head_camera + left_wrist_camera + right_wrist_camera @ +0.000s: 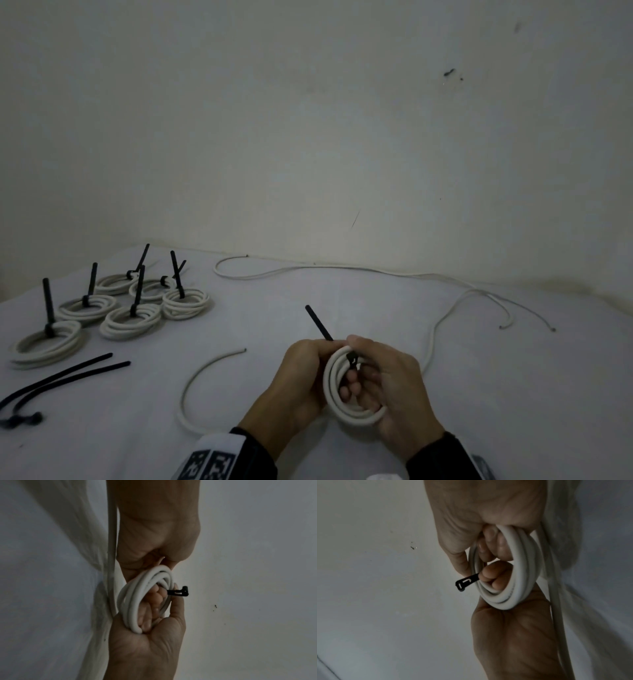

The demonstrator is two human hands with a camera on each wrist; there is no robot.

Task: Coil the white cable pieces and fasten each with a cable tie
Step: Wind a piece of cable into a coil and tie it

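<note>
Dim, flat light in all views; grainy, wide-angle bend at edges, wrist views soft.

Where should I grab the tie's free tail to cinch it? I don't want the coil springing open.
Pinch the tail near its tip, coming from the upper left: it sticks up and away past the left hand, clear of the fingers. Keep the right hand around the coil by the tie's head.

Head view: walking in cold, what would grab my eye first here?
Front and centre, the left hand and right hand grip a white cable coil, a black cable tie poking up from it. Far left, six tied coils sit clustered on the white sheet.
</note>
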